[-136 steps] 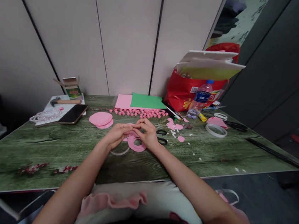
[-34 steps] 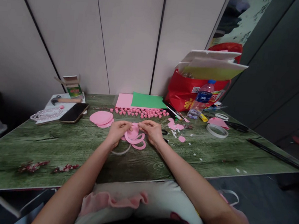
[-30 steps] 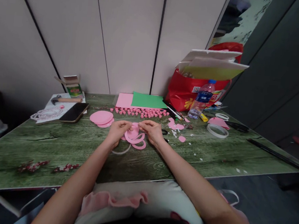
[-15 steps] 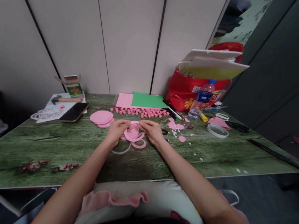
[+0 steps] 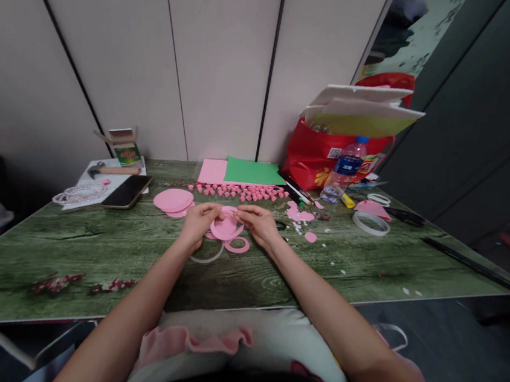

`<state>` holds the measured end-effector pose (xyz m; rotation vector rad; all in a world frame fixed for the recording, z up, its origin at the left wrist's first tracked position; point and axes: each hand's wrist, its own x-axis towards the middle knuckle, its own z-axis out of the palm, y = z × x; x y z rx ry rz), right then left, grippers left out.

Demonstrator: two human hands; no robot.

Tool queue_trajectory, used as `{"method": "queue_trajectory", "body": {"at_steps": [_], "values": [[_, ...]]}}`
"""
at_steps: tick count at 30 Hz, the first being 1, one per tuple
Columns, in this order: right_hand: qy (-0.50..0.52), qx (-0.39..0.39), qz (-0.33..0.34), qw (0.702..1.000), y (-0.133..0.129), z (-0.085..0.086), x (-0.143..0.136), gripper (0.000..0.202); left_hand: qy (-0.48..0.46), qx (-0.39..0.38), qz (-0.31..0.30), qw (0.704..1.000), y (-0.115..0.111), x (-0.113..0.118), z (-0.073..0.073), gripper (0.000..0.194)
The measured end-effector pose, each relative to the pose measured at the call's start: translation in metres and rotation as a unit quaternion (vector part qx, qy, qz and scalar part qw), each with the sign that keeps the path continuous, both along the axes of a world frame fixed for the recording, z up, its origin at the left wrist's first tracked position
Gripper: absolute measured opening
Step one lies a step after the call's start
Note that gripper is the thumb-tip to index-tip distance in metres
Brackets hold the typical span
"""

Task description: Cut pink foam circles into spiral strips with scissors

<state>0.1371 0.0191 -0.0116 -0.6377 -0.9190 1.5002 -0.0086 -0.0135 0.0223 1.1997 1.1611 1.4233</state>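
Between my two hands is a round pink paper piece (image 5: 223, 229) with a ring-like edge, held just above the table. My left hand (image 5: 197, 224) pinches its upper left side. My right hand (image 5: 258, 223) is closed with its fingertips at the upper right edge. A loose pink paper ring (image 5: 237, 245) lies just below, and a pale hoop (image 5: 207, 260) rests partly under the held piece. Left of my hands sits a stack of pink paper discs (image 5: 172, 200).
Small pink rolled pieces (image 5: 246, 192) line the back, before green paper (image 5: 257, 172). At right stand a water bottle (image 5: 344, 170) and a red bag (image 5: 307, 154), with a tape roll (image 5: 370, 223). A phone (image 5: 127, 191) and a hammer (image 5: 115, 170) lie left.
The held pink paper piece has shifted and tilted slightly. Both hands stay in nearly the same place, still gripping it.
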Motion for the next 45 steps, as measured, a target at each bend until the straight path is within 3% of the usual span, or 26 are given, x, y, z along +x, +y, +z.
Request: {"method": "queue_trajectory", "body": {"at_steps": [18,45], "values": [[0.014,-0.007,0.025,1.000,-0.0006,0.0012,-0.0006,0.021,-0.002,0.015,-0.007,1.000,0.0004,0.0000,-0.0005,0.022],[0.044,-0.020,0.006,0.999,0.0014,-0.0006,-0.0002,0.023,0.002,0.009,-0.031,0.999,-0.0016,0.0012,0.0013,0.027]]}}
